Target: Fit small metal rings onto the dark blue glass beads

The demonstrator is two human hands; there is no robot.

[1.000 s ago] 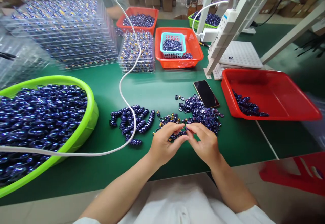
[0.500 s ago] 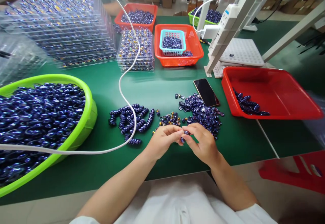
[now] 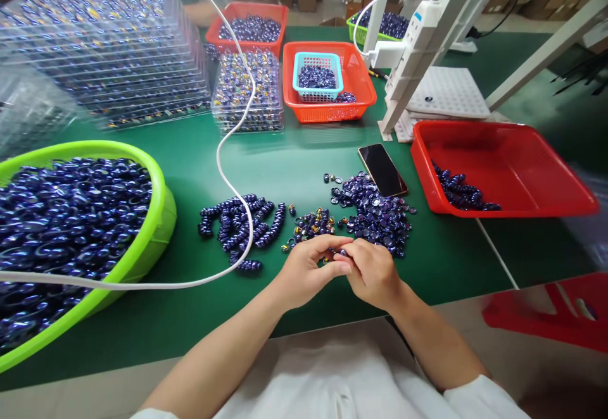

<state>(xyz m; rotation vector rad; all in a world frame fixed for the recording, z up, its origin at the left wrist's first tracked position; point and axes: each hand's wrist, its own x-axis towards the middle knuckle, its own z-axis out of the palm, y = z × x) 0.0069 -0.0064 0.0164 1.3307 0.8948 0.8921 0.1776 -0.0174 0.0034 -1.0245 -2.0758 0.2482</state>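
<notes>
My left hand (image 3: 306,272) and my right hand (image 3: 373,272) meet fingertip to fingertip over the green table, both pinched on a small dark blue glossy piece (image 3: 340,252) between them. Just beyond the fingers lies a heap of flat blue pieces (image 3: 375,211). A smaller cluster of blue and gold pieces (image 3: 311,224) sits left of it. Stacked rows of blue rings (image 3: 244,226) lie farther left.
A lime basin (image 3: 159,216) full of blue rings stands at the left. A red tray (image 3: 503,172) holding a few rings stands right. A phone (image 3: 382,169), a white cable (image 3: 223,172), clear trays (image 3: 109,58), orange baskets (image 3: 361,90) and a white frame (image 3: 418,52) lie behind.
Both hands have drawn slightly closer to me and pressed tighter together on the small piece. The camera has tipped a little, shifting the scene upward.
</notes>
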